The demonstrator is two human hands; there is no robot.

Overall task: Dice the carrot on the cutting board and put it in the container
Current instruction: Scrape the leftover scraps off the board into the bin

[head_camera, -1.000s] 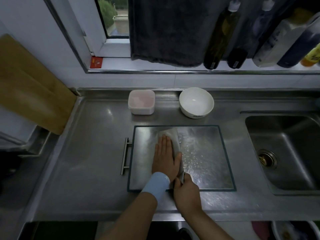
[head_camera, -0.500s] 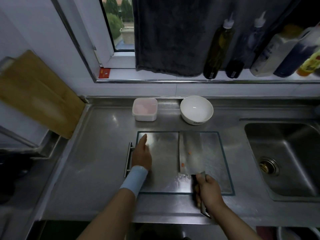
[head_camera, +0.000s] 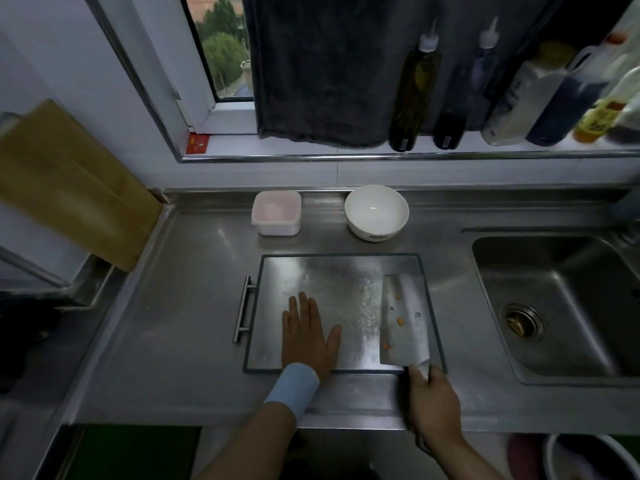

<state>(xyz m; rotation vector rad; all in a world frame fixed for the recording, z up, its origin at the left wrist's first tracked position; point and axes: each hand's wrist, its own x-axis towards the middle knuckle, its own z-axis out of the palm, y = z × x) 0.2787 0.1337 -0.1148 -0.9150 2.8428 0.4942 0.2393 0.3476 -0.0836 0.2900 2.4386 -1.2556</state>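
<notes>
A stainless steel counter (head_camera: 194,306) runs below a window, with a steel sink (head_camera: 571,348) sunk into it at the right and a drain (head_camera: 522,321) in its floor. On the sill (head_camera: 346,148) above, a dark towel (head_camera: 322,71) hangs beside an oil bottle (head_camera: 414,88) and a row of other bottles. A wooden board (head_camera: 69,188) leans against the wall at the left.

The metal cutting board (head_camera: 322,275) lies flat in the middle of the counter, dark-rimmed and wet with droplets. Its longer side runs left to right, and its bar handle (head_camera: 242,313) is at the left end. Of the carrot, only a few small orange bits (head_camera: 400,321) show, stuck to the flat of a cleaver (head_camera: 405,327); they are too small to tell any direction. The cleaver lies flat on the right part of the board, its long axis running near to far, its blade end away from the person and its handle toward them.

The right hand (head_camera: 433,400) grips the cleaver's handle at the board's near edge. The left hand (head_camera: 306,337), with a blue wristband (head_camera: 292,389), rests flat on the board with its fingers straight, well apart from the blade.

At the back of the counter stands the square white container (head_camera: 276,213), its top pinkish, and to its right a white bowl (head_camera: 376,211).
</notes>
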